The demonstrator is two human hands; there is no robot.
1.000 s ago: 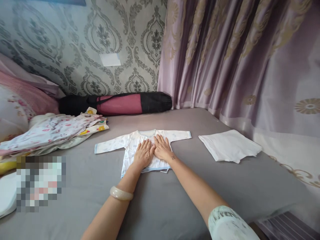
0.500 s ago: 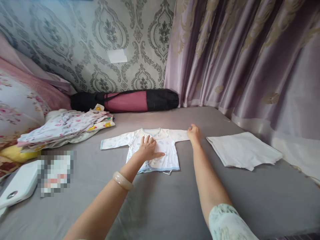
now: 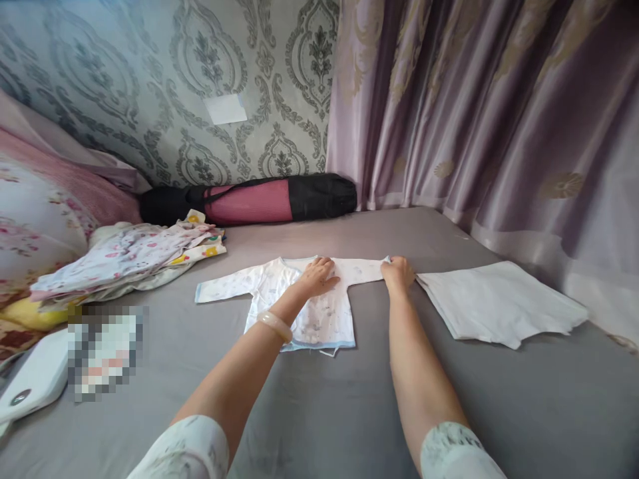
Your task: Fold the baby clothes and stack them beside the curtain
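A small white baby shirt (image 3: 327, 316) with pale prints and light blue trim lies spread on the grey sheet (image 3: 329, 412). Its left-side sleeve stretches out flat with the blue cuff showing. My left hand (image 3: 319, 274) rests on the upper chest near the neckline, fingers extended, palm down. Closed on the cuff of the other sleeve, my right hand (image 3: 398, 271) holds that sleeve out straight to the right. A cloth tie pokes out below the hem.
Folded white cloth (image 3: 504, 303) lies right of my right hand. Piled baby clothes (image 3: 134, 256) are at left, with a white device (image 3: 37, 372) and a blurred-out item (image 3: 107, 356) nearer. A pink and black rolled bag (image 3: 249, 201) lies along the wall; curtains (image 3: 429, 100) hang at right.
My left hand has slid right and up across the shirt toward the neckline. My right hand has shifted slightly right, still holding the cuff. The view has moved a little.
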